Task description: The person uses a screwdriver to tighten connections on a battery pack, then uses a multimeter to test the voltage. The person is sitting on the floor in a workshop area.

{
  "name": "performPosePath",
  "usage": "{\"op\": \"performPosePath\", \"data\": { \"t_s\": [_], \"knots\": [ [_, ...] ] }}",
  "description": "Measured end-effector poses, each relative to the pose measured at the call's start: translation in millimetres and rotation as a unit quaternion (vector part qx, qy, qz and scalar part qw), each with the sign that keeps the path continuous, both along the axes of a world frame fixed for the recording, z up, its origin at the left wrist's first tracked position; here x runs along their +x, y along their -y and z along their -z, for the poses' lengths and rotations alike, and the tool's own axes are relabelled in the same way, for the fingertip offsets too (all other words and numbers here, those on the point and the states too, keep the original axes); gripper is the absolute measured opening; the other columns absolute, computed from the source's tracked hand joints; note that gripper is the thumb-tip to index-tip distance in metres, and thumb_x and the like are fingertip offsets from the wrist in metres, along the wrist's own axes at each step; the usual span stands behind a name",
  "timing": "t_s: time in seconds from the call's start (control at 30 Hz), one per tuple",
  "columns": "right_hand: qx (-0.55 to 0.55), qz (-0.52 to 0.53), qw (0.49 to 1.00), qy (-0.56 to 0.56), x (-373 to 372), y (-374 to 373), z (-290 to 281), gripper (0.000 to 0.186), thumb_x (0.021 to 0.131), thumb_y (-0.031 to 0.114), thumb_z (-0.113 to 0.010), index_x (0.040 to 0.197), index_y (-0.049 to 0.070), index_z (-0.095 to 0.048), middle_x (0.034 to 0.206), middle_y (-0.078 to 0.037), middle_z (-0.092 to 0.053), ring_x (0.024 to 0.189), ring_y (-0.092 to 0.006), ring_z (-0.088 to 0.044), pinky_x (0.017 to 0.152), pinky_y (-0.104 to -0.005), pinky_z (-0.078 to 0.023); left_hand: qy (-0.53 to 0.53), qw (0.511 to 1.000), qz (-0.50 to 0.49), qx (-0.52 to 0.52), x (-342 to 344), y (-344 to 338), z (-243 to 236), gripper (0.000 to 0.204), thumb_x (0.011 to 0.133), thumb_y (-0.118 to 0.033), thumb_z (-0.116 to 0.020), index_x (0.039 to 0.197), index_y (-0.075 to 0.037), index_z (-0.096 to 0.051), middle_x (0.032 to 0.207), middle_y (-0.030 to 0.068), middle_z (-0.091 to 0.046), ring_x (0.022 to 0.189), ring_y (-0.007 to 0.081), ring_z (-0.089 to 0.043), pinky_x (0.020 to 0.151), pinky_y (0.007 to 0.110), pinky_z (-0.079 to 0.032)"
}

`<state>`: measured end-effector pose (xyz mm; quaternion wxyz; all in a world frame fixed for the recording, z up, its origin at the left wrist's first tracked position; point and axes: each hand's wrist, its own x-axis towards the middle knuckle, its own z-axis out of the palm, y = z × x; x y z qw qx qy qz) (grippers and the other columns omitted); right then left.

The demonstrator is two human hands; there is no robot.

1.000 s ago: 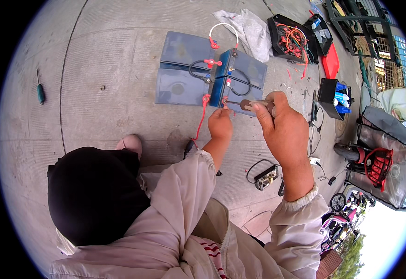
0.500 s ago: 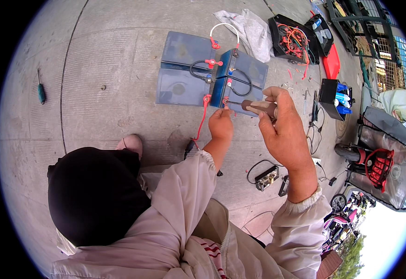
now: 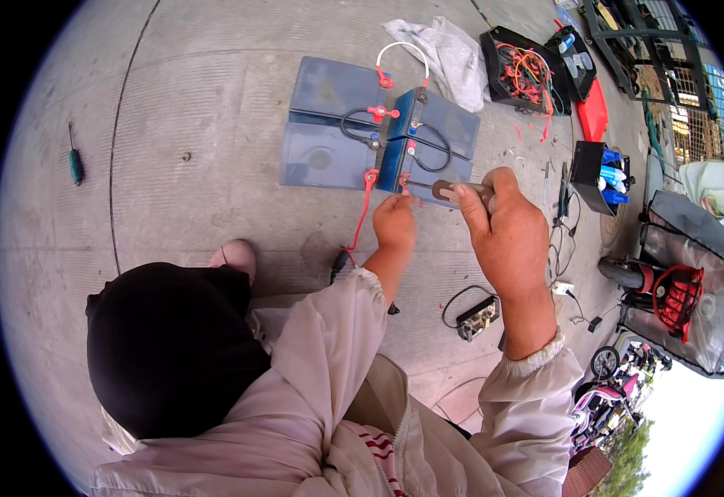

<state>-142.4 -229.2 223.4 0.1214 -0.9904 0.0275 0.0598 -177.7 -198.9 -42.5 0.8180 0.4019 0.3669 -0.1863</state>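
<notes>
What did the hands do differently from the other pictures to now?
The right hand held the screwdriver more loosely half a second ago, thumb lower; now the thumb has moved up onto the handle and the grip looks closed again. The left hand stayed by the red terminal fitting, and the batteries stayed put.

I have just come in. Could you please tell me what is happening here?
A person's right-hand grip holds a screwdriver with a brown and beige handle, aimed at a red terminal fitting on the nearer right one of four grey, box-shaped batteries. The left-hand grip is close to that fitting. A curved white cable joins the farther two, and a red cable leaves the nearer left one.
</notes>
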Motion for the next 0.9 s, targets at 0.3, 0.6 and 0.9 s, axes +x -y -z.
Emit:
{"op": "performPosePath", "data": {
  "t_s": [0.3,0.6,0.9],
  "knots": [
    [-0.081,0.03,0.996,-0.035,-0.9,-6.4,-6.4,0.036,0.093,0.032,-0.073,0.098,0.003,-0.052,0.082,-0.016,-0.069,0.074,-0.0372,-0.07,0.062,-0.045,-0.055,-0.012,1.0,0.004,0.011,0.8,-2.0,-5.4,0.032,0.101,-0.027,-0.063,0.091,0.001,-0.076,0.073,-0.0013,-0.062,0.067,0.0088,-0.05,0.065,0.027,-0.042],
    [-0.047,-0.021,0.999,0.004,0.2,-3.4,-4.3,0.033,0.096,0.031,-0.068,0.106,0.003,-0.053,0.079,-0.013,-0.071,0.075,-0.0355,-0.071,0.062,-0.0444,-0.054,-0.01,1.0,-0.012,0.013,3.0,0.7,-8.9,0.03,0.102,-0.026,-0.064,0.085,-0.003,-0.072,0.069,-0.0048,-0.053,0.063,0.0063,-0.042,0.058,0.024,-0.034],
    [-0.049,-0.021,0.999,-0.006,0.4,1.7,-3.4,0.039,0.097,0.04,-0.067,0.099,0.004,-0.052,0.074,-0.013,-0.071,0.071,-0.0371,-0.071,0.06,-0.0444,-0.054,-0.017,1.0,-0.018,0.004,3.3,0.1,-11.4,0.03,0.101,-0.026,-0.064,0.084,-0.003,-0.072,0.068,-0.0048,-0.051,0.06,0.0062,-0.041,0.055,0.024,-0.032]
  ]
}}
